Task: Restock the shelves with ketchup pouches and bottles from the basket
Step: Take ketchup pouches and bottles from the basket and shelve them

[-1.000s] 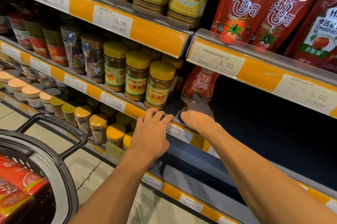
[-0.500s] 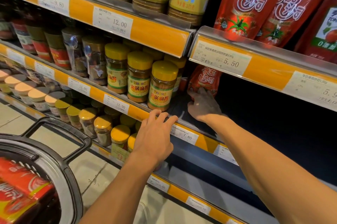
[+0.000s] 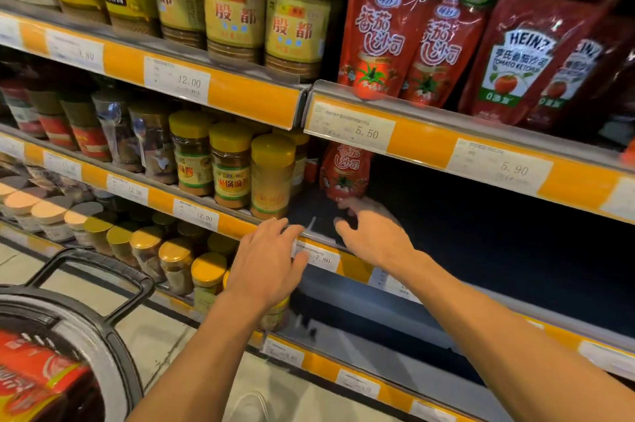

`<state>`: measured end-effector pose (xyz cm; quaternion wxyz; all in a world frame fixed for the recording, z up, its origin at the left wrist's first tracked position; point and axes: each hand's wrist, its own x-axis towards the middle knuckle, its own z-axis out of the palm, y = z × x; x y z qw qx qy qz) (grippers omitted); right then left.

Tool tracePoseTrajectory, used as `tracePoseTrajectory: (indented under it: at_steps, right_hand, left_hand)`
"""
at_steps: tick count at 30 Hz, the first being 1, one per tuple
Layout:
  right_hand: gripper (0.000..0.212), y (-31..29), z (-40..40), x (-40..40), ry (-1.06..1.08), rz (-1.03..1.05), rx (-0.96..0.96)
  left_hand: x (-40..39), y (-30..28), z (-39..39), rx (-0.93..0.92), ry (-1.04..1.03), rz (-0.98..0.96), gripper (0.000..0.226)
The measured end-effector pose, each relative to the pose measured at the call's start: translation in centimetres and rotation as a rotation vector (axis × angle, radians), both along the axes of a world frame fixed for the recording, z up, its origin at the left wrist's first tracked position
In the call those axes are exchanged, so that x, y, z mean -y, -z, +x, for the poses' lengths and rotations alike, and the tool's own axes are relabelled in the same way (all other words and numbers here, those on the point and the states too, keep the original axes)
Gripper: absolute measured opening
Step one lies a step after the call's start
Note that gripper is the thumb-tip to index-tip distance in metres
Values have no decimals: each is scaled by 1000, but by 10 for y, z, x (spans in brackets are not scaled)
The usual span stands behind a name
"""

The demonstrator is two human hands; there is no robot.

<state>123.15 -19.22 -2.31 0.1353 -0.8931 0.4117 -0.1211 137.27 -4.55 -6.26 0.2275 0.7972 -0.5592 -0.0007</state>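
**Head view: one pouch stands on the shelf, both hands empty**

Head camera looks down at a red ketchup pouch (image 3: 344,171) standing upright at the left end of the dark middle shelf (image 3: 481,215), just beside the yellow-lidded jars (image 3: 271,177). Right hand (image 3: 372,236) hovers just in front of the pouch, fingers apart and loosely curved, holding nothing; blur hides whether a fingertip touches its base. Left hand (image 3: 268,263) rests on the shelf edge left of the pouch, near the 7.80 price tag (image 3: 321,258), fingers spread. More red packs lie in the basket (image 3: 103,335), well below and left of the pouch.

A pouch like this is likely soft, light and a little slick, and it tips easily. Holding it across the middle of the body, or steadying the flat base, should keep it upright.
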Motion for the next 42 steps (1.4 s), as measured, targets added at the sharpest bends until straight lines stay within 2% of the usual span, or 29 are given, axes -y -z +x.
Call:
tracePoseTrajectory:
  at_steps: [5,9,13,15,20,26,35,42]
  right_hand:
    - [40,-15,-63,-49,6,50,39]
    - [44,-32,-123,-88,46,91,72]
    - [40,-58,-189,-125,135,135,188]
    - [38,-71,-228,-147,220,149,265]
    - [37,-93,-328,-199,485,134,405]
    - [25,-115,-445,-268,887,97,630]
    - [25,-126,-567,-376,1331,-57,683]
    - [16,-109,-632,-432,1612,-62,682]
  left_hand:
    - [-19,-25,-27,-142,-17,-56,40]
    - [-38,-50,-78,-298,-10,-75,37]
    - [-53,-82,-138,-369,81,-33,38]
    - [-61,-97,-167,-379,155,-23,38]
    - [-74,-135,-236,-368,343,26,54]
    - [-61,-167,-340,-352,646,40,44]
    - [-67,-185,-538,-315,1193,115,33]
    - [-99,-175,-664,-371,1445,217,29]
